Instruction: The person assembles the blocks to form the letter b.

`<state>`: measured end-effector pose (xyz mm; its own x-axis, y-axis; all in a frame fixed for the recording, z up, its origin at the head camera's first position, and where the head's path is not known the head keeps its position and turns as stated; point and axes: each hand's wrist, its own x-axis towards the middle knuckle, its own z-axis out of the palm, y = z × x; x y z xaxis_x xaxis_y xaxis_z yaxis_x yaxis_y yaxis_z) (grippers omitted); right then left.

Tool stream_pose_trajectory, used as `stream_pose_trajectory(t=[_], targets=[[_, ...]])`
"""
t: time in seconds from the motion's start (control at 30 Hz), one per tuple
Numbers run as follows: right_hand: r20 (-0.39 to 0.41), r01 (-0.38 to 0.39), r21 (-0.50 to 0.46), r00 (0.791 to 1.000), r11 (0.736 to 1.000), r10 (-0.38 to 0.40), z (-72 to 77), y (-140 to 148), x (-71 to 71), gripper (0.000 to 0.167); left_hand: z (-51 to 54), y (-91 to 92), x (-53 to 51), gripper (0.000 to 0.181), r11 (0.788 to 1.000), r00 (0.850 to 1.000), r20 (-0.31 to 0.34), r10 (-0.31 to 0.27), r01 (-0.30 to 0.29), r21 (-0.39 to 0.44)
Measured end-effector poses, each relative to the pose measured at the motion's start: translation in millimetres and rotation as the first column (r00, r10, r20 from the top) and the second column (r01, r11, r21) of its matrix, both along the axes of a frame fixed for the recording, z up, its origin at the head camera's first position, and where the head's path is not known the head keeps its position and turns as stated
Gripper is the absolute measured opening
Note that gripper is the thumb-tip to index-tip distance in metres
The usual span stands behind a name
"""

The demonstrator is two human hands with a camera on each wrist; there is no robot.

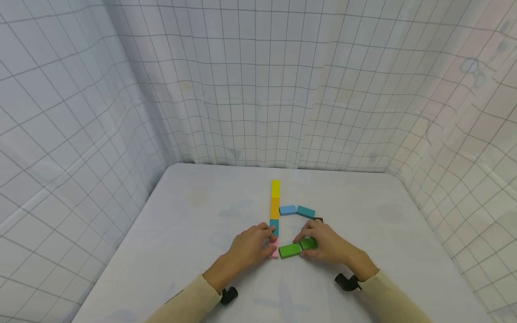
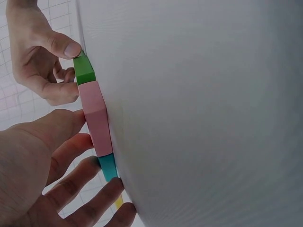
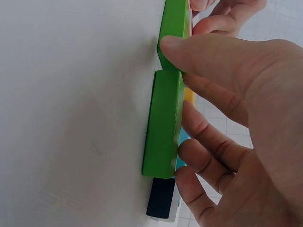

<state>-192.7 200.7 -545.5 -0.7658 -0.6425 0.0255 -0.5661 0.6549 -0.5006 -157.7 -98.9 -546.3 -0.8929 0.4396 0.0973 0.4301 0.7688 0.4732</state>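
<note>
In the head view, my left hand (image 1: 251,244) is over the pink block (image 1: 274,255), by the teal block (image 1: 276,223). Seen from the left wrist, thumb and index finger touch the pink block, while the other fingers spread loosely beside the teal one. My right hand (image 1: 325,242) pinches a green block (image 1: 289,250) at its right end, the thumb on the near side. A second green block (image 3: 163,125) meets it there, under my curled fingers. Beyond this hand a dark block (image 3: 161,197) shows, partly hidden in the head view.
Yellow (image 1: 275,188) and orange (image 1: 274,208) blocks continue the straight column away from me. A light blue block (image 1: 287,210) and another teal block (image 1: 306,211) curve off to the right. White gridded cloth (image 1: 258,89) encloses the white table (image 1: 210,202) at back and sides.
</note>
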Motion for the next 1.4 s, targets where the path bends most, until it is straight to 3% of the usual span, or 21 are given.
stream_pose_trajectory(t=[0.37, 0.53, 0.9, 1.23, 1.4], targets=[[-0.054, -0.014, 0.008, 0.998, 1.000, 0.015, -3.3, 0.3, 2.0, 0.031, -0.8, 0.8, -0.2, 0.021, 1.000, 1.000, 0.005, 0.003, -0.003, -0.006], [-0.061, 0.020, 0.031, 0.998, 0.999, -0.018, 0.4, 5.2, 2.1, 0.037, 1.1, 1.1, 1.1, 0.021, 1.000, 1.000, 0.008, 0.003, -0.003, -0.003], [-0.058, 0.013, 0.025, 0.998, 1.000, -0.012, 0.9, 10.5, 1.0, 0.030, 0.7, 0.1, 2.3, 0.018, 1.000, 1.000, -0.010, -0.004, 0.004, 0.002], [-0.047, -0.001, 0.023, 0.999, 1.000, 0.002, 1.9, 9.1, 2.1, 0.031, -0.8, -0.3, 1.5, 0.017, 1.000, 1.000, -0.013, -0.007, 0.007, 0.001], [-0.051, 0.035, 0.012, 0.998, 0.999, -0.035, 4.8, 15.6, -0.5, 0.039, 0.0, 0.1, 0.3, 0.018, 1.000, 1.000, -0.001, -0.006, 0.006, -0.002]])
